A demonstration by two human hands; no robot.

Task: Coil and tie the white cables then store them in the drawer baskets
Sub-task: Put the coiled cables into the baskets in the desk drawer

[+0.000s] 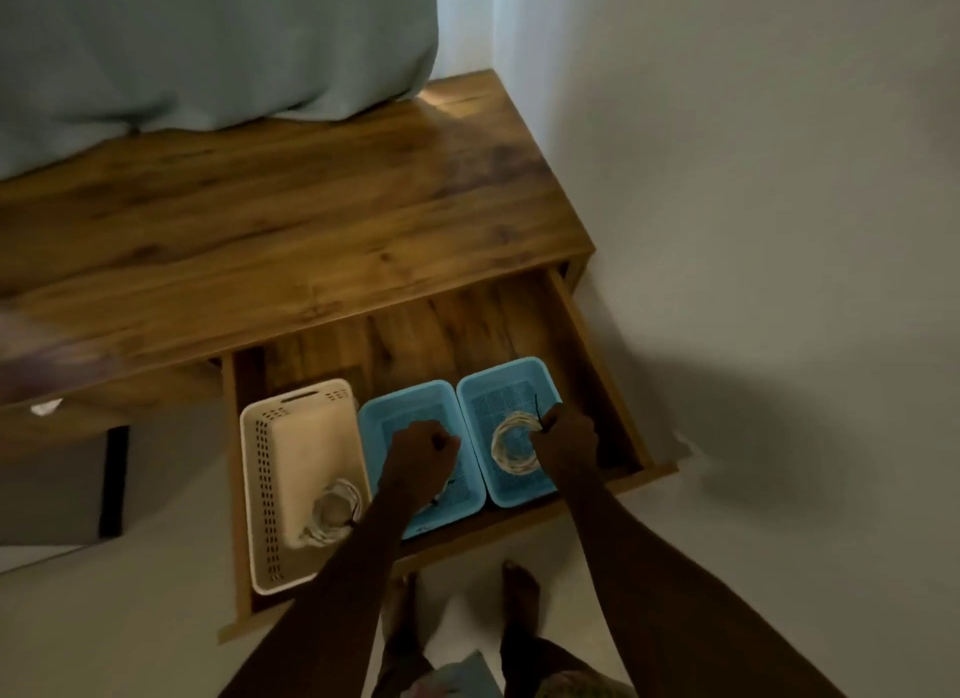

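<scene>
In the open drawer (592, 344), one tied coil (335, 513) already lies in the cream basket (270, 489). Your left hand (421, 456) is curled in the middle blue basket (379, 411); its contents are hidden. Your right hand (566, 440) pinches the tied coil (511, 445) in the right blue basket (498, 380). Storage appears nearly complete: release and withdraw.

Both arms reach fwd & down, L hand (420, 456) curled in a fist, R hand (566, 440) w/ fingers curled, pinching something thin & dark.
</scene>
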